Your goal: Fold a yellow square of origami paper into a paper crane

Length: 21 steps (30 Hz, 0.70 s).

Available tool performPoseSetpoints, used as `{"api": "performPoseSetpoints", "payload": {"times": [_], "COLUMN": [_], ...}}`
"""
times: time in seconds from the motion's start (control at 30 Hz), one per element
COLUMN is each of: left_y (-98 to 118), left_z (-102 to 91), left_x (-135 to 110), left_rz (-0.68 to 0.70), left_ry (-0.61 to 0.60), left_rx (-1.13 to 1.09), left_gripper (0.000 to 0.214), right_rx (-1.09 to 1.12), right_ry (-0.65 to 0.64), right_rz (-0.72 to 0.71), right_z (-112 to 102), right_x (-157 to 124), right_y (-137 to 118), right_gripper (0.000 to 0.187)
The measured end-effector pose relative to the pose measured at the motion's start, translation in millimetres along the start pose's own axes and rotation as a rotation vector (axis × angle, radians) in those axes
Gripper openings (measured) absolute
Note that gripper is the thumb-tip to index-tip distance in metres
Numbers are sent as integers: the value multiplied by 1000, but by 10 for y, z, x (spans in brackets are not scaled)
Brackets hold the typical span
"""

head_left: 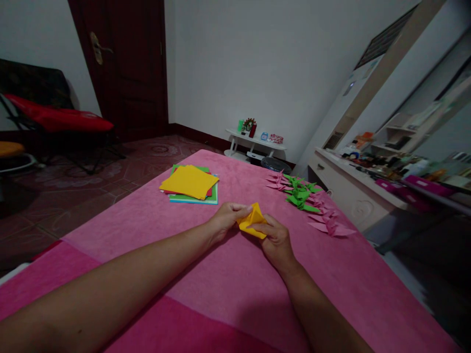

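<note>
Both hands pinch a partly folded yellow paper [252, 220] just above the pink cloth [228, 274] in the middle of the table. My left hand [225, 218] grips its left edge with fingers closed. My right hand [275, 239] holds the right and lower side, fingers pressed on the paper. A stack of coloured square sheets [190, 183], yellow on top, lies beyond my left hand. Several folded pink and green paper cranes [308, 200] lie in a row beyond my right hand.
A dresser [353, 191] crowded with small items stands along the table's right side. A low white stand [253, 142] is by the far wall. A dark door [125, 63] and a chair with a red cushion [59, 119] are at the left.
</note>
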<state>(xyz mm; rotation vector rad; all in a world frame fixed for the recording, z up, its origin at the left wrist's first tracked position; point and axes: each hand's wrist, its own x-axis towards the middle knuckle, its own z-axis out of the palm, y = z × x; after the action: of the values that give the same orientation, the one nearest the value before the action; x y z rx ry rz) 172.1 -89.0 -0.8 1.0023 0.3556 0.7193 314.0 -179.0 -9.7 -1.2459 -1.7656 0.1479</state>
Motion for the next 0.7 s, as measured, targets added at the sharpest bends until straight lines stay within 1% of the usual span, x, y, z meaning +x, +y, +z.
{"api": "performPoseSetpoints", "payload": {"times": [0.17, 0.3, 0.47, 0.7], "left_y": [-20, 3, 39, 54], "left_z": [-40, -44, -26, 4], "left_x": [18, 17, 19, 2], "left_rz": [1, -44, -79, -50], "left_ry": [-31, -48, -22, 29], "left_rx": [1, 18, 25, 39], "left_gripper": [36, 36, 37, 33], "right_rx": [-14, -37, -77, -116], "right_ry": [-2, 7, -7, -12], "right_rz": [1, -43, -80, -95], "right_z": [-1, 2, -8, -15], "right_x": [-14, 0, 18, 24], "right_y": [16, 13, -11, -29], "right_gripper": [20, 17, 14, 14]}}
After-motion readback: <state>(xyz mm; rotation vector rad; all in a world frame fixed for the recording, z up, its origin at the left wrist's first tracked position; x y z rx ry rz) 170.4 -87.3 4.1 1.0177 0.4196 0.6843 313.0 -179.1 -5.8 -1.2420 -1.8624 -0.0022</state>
